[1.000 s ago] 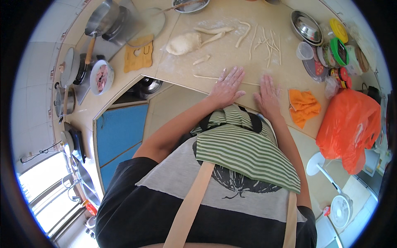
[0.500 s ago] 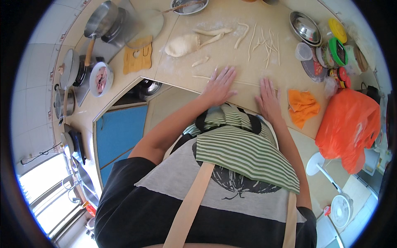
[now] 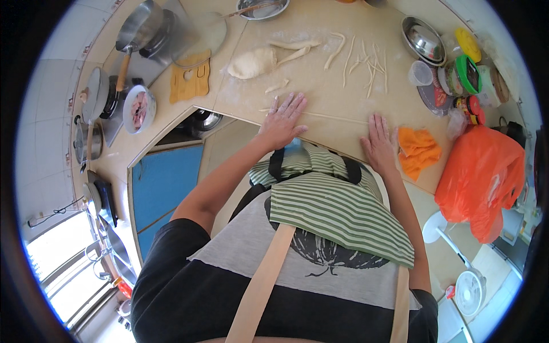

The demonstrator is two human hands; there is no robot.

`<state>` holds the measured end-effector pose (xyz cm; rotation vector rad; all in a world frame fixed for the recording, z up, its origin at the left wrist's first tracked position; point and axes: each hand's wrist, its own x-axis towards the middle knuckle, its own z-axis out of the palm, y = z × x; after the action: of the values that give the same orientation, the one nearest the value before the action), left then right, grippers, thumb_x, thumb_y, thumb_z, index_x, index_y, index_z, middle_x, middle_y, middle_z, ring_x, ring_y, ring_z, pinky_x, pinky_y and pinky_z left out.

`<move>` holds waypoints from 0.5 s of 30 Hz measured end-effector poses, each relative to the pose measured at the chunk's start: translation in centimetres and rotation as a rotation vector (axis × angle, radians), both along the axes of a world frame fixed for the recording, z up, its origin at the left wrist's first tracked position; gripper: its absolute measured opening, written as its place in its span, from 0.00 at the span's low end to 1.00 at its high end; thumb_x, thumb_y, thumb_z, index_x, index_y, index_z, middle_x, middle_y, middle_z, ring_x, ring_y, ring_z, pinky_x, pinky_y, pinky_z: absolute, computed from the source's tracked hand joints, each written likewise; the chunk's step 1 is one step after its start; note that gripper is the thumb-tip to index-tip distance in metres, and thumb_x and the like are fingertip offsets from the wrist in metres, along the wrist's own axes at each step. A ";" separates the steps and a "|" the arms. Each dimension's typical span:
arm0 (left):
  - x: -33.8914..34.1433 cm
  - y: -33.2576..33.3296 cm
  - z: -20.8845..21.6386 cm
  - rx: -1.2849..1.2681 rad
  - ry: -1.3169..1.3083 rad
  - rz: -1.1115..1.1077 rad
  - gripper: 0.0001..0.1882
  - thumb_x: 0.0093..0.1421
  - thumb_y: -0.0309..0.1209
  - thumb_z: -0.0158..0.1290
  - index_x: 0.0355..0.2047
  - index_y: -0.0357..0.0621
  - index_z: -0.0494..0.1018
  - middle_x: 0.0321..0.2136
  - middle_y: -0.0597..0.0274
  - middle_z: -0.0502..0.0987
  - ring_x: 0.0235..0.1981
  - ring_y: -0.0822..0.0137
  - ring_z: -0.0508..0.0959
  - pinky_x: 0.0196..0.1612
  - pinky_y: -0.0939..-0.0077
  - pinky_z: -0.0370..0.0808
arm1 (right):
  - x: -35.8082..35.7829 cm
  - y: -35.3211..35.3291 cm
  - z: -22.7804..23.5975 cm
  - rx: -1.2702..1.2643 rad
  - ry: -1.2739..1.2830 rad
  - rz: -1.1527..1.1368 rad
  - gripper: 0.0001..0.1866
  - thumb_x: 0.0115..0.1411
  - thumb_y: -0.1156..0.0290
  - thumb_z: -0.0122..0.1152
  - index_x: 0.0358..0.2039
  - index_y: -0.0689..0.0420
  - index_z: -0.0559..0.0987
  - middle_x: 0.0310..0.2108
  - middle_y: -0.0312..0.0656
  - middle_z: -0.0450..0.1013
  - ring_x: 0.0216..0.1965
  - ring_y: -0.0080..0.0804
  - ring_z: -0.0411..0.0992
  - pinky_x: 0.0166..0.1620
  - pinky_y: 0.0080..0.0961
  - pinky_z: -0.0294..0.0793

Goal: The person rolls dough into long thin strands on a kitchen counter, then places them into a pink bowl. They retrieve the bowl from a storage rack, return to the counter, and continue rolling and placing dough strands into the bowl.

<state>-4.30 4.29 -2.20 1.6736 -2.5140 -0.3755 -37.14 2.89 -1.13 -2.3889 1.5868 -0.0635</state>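
Note:
A thin dough strand (image 3: 334,118) stretches sideways across the counter near its front edge. Flat over its left part lies my left hand (image 3: 284,122), fingers extended and dusted with flour. My right hand (image 3: 379,146) is flat too, its fingertips at the strand's right end. Beyond them sit a large dough lump (image 3: 251,63), a short dough piece (image 3: 277,86) and a thicker dough roll (image 3: 335,50). Several thin dough strips (image 3: 370,67) lie loosely crossed at the far right of the floured area.
An orange cloth (image 3: 418,150) and a red plastic bag (image 3: 480,177) are right of my right hand. Metal bowls (image 3: 423,40) and jars (image 3: 466,73) stand at the far right. A wooden trivet (image 3: 190,77), a bowl of meat (image 3: 139,110) and pans (image 3: 139,26) occupy the left.
My hands have moved apart along the strand: the left one to the left, the right one slightly right and nearer me. More of the strand shows between them.

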 end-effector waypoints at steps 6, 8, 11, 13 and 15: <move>-1.4 -0.8 -0.6 -0.190 0.185 0.107 0.34 0.59 0.44 0.52 0.62 0.44 0.58 0.60 0.53 0.62 0.63 0.53 0.60 0.66 0.47 0.49 | 3.6 -1.0 0.7 -0.148 -0.173 0.029 0.24 0.61 0.62 0.54 0.57 0.56 0.69 0.62 0.47 0.58 0.64 0.48 0.55 0.66 0.52 0.44; -3.1 -1.8 -0.7 -0.241 0.255 0.041 0.28 0.57 0.41 0.55 0.56 0.44 0.66 0.53 0.55 0.68 0.57 0.54 0.66 0.65 0.48 0.54 | 5.4 -1.8 1.0 -0.207 -0.204 0.117 0.19 0.57 0.65 0.59 0.49 0.56 0.74 0.55 0.46 0.65 0.58 0.47 0.62 0.63 0.50 0.51; -5.6 -2.8 -0.9 -0.305 0.300 -0.067 0.18 0.53 0.37 0.57 0.43 0.45 0.74 0.41 0.59 0.74 0.47 0.56 0.72 0.60 0.52 0.61 | 7.2 -2.3 1.3 -0.246 -0.280 0.192 0.11 0.54 0.68 0.60 0.37 0.56 0.78 0.43 0.43 0.71 0.48 0.43 0.68 0.56 0.44 0.61; -6.5 -3.0 -1.1 -0.342 0.309 -0.101 0.13 0.51 0.35 0.59 0.36 0.47 0.76 0.37 0.62 0.74 0.43 0.58 0.73 0.54 0.56 0.67 | 7.8 -2.4 1.4 -0.215 -0.309 0.211 0.08 0.54 0.67 0.56 0.31 0.56 0.80 0.36 0.42 0.72 0.43 0.39 0.69 0.51 0.38 0.66; -6.8 -2.9 -1.2 -0.336 0.345 -0.116 0.11 0.50 0.33 0.59 0.35 0.48 0.76 0.34 0.63 0.74 0.40 0.59 0.73 0.49 0.59 0.68 | 8.0 -2.4 1.2 -0.279 -0.374 0.199 0.07 0.53 0.68 0.55 0.27 0.57 0.79 0.32 0.42 0.71 0.39 0.41 0.69 0.46 0.39 0.67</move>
<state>-11.14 1.36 -3.43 1.2271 -2.2701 -0.2119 -29.13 0.46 0.11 -2.5320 1.2293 -0.6891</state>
